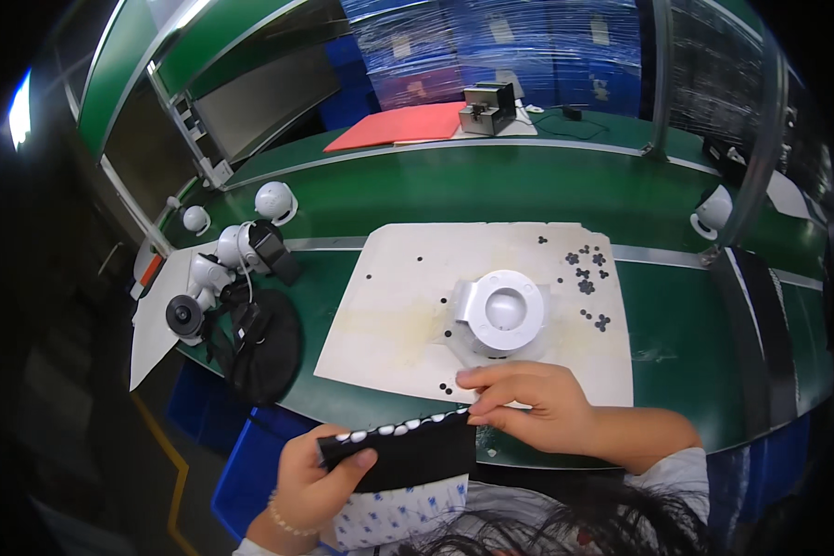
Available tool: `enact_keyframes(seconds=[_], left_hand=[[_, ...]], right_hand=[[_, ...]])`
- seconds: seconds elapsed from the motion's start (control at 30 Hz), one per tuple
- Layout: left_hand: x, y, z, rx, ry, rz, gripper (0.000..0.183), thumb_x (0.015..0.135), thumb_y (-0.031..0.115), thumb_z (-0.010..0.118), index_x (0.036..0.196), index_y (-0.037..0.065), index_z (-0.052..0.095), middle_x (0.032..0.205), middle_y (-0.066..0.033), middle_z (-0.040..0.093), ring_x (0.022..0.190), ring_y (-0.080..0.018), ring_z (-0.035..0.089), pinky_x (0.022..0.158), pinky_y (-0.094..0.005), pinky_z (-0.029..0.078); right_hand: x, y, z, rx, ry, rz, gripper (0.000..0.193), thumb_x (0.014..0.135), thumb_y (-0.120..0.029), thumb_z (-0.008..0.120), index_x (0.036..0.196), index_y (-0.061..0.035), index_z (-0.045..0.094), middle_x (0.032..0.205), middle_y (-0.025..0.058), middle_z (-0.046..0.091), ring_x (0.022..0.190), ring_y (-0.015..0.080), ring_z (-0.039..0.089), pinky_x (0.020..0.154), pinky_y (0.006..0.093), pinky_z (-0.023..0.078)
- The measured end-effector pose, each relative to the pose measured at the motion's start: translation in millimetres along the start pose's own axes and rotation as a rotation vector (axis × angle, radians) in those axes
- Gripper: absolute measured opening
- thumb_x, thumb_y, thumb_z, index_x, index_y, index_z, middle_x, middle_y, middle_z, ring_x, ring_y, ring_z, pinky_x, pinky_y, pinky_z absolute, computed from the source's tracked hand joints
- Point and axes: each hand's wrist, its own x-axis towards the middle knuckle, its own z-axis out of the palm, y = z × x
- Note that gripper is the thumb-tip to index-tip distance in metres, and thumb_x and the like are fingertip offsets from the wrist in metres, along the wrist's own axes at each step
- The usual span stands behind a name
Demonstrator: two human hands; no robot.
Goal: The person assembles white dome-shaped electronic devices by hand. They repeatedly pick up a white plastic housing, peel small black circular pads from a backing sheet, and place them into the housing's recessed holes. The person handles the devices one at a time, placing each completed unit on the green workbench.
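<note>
- The left hand [313,480], low and left of centre in the frame, grips the left end of a black sheet [426,456], its thumb lying across the front face and the other fingers behind.
- The black sheet is in the lower middle of the frame, tilted so that its right end sits higher, with a row of white round dots [399,430] along its upper edge.
- The right hand [545,406], lower right of centre, has bent fingers, their tips close together at the sheet's upper right corner; whether they pinch it or a dot, I cannot tell.
- Beneath the black sheet shows white material with a blue print [403,511].
- Beyond the hands, mid-frame, a pale board [366,324] lies on the green bench [686,371].
- A white ring-shaped part [531,313] rests on the board, right of its middle.
- Small black discs [586,287] lie scattered there, mostly clustered at the board's upper right.
- At left of the frame, white round-headed devices [234,246] stand near a round black item [273,357].
- Toward the top, a metal block [484,109] sits beside a red sheet [394,125].
</note>
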Motion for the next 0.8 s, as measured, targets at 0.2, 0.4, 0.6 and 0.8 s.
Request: enact_keyframes(seconds=[0.2,0.4,0.6,0.8], left_hand=[[56,-40,35,-0.111,-0.085,0.025,0.014,0.078,0.01,0.063,0.08,-0.003,0.057,0.07,-0.0002,0.057,0.064,-0.004,0.048,0.056,-0.0195,0.04],[95,-52,52,-0.061,-0.25,0.048,0.015,0.078,0.011,0.064,0.076,-0.002,0.057,0.058,0.0029,0.051,0.053,-0.0031,0.041,0.046,-0.0201,0.033],[116,-68,51,0.011,-0.314,0.107,0.016,0.077,0.011,0.064,0.075,-0.003,0.057,0.055,0.0001,0.051,0.051,-0.0046,0.043,0.045,-0.0213,0.035],[121,-77,54,-0.026,-0.34,0.059,0.016,0.077,0.012,0.064,0.076,-0.003,0.057,0.056,-0.002,0.054,0.051,-0.0061,0.045,0.046,-0.0223,0.037]], right_hand=[[-13,14,-43,-0.219,0.179,-0.231,0.026,0.068,-0.011,0.069,0.092,-0.007,0.06,0.101,0.0068,0.059,0.105,0.0245,0.05,0.087,0.0347,0.04],[-5,34,-42,-0.464,0.098,-0.066,0.033,0.072,-0.011,0.065,0.103,-0.0097,0.054,0.093,0.0054,0.058,0.09,0.0219,0.053,0.075,0.0331,0.038],[-4,37,-39,-0.59,0.001,-0.009,0.031,0.07,-0.007,0.064,0.1,-0.0098,0.055,0.085,0.0043,0.058,0.083,0.0218,0.055,0.072,0.0336,0.039],[-4,42,-32,-0.436,0.206,-0.232,0.026,0.071,-0.004,0.063,0.096,-0.0075,0.056,0.078,0.0078,0.057,0.076,0.0238,0.056,0.063,0.0331,0.041]])
